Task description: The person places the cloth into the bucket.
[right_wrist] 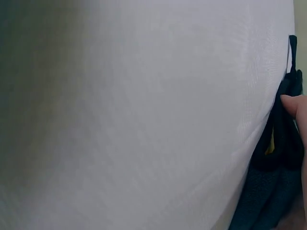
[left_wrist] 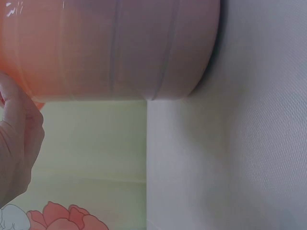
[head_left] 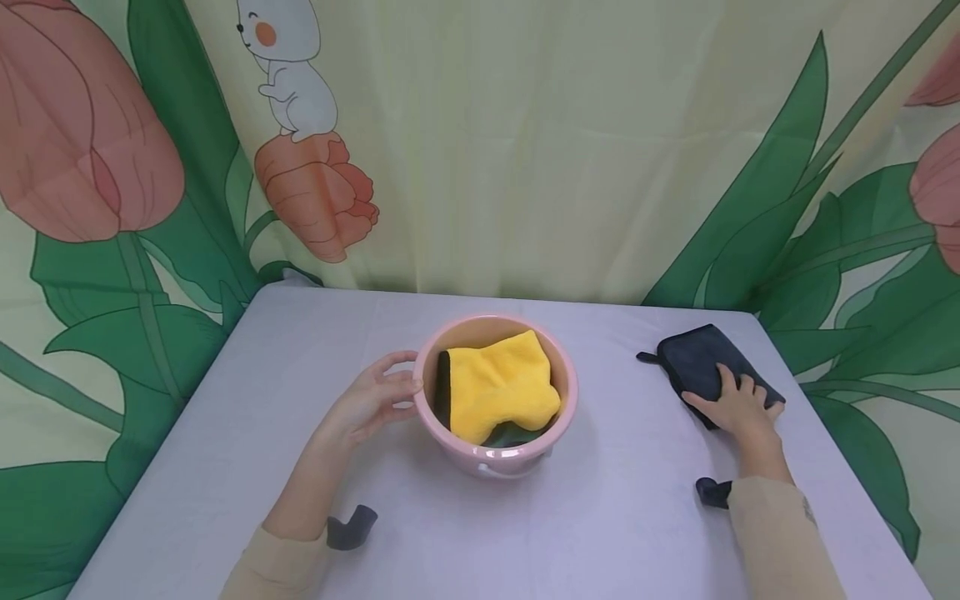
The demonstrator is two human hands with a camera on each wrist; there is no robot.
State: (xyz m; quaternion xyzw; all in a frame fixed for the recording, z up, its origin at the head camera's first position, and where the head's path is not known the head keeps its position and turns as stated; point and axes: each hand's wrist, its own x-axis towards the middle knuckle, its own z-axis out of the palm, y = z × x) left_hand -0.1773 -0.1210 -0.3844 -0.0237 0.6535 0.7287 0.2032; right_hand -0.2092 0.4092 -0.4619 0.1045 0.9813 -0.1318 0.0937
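A pink bucket (head_left: 572,390) stands mid-table with a yellow folded cloth (head_left: 498,383) inside, dark along one edge. My left hand (head_left: 375,396) holds the bucket's rim at its left side. In the left wrist view that hand (left_wrist: 19,139) shows beside the bucket's wall (left_wrist: 110,52). Over at the right, a dark folded cloth (head_left: 693,358) with a hanging loop lies flat. My right hand (head_left: 742,408) rests on its near part with fingers spread. Up close, the thumb sits at the edge of the dark cloth (right_wrist: 261,191), and a bit of yellow shows within the fold.
White cloth covers the table (head_left: 600,533). Behind it hangs a curtain (head_left: 510,150) printed with tulips and a rabbit. A dark wrist camera (head_left: 352,528) sits at the left sleeve, another (head_left: 712,492) at the right. The bucket's white handle (head_left: 510,473) hangs down in front.
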